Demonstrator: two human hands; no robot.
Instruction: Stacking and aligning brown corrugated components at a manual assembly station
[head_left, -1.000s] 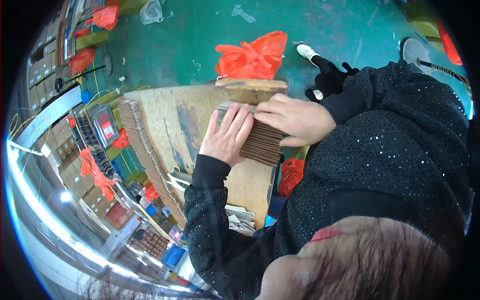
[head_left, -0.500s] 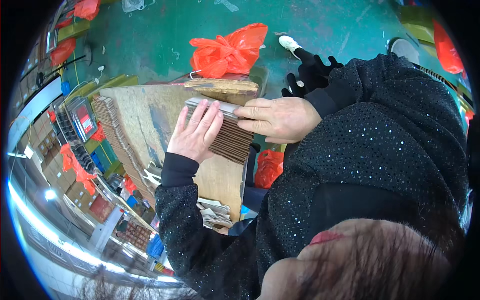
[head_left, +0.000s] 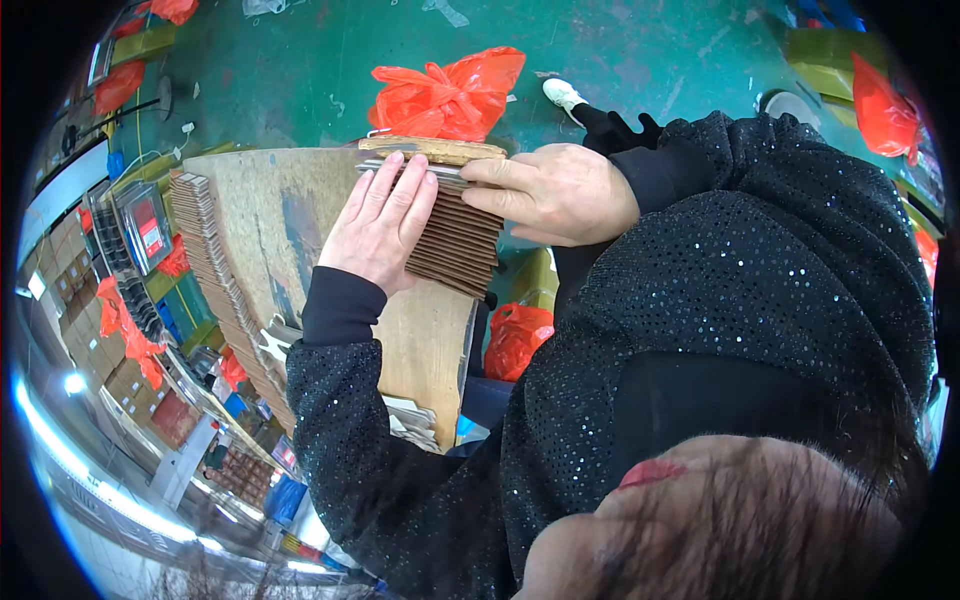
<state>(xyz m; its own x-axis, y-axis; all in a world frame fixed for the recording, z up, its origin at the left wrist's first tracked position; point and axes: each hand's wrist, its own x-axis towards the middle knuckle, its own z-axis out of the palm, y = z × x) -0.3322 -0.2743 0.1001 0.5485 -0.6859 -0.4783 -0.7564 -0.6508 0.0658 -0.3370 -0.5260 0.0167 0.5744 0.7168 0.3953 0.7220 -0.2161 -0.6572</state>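
A row of thin brown cardboard pieces (head_left: 455,240) stands packed together on a wooden board (head_left: 425,345). My left hand (head_left: 375,225) lies over the row's left side, its fingers stretched out flat toward the far end. At the right side, my right hand (head_left: 565,195) has its bent fingers on the pale piece at the far end and against the cardboard edges; its thumb is hard to make out. Just beyond the fingertips is a worn wooden block (head_left: 435,149), close up against the row.
Another long row of cardboard (head_left: 215,250) runs along the board's left edge, with white-handled scissors (head_left: 275,345) beside it. Loose cardboard pieces (head_left: 412,422) lie at the near end. Red plastic bags (head_left: 450,92) sit beyond the board and to its right (head_left: 517,340).
Both hands and the far end of the cardboard row have moved away from me, closing the gap to the wooden block. The whole view has shifted slightly.
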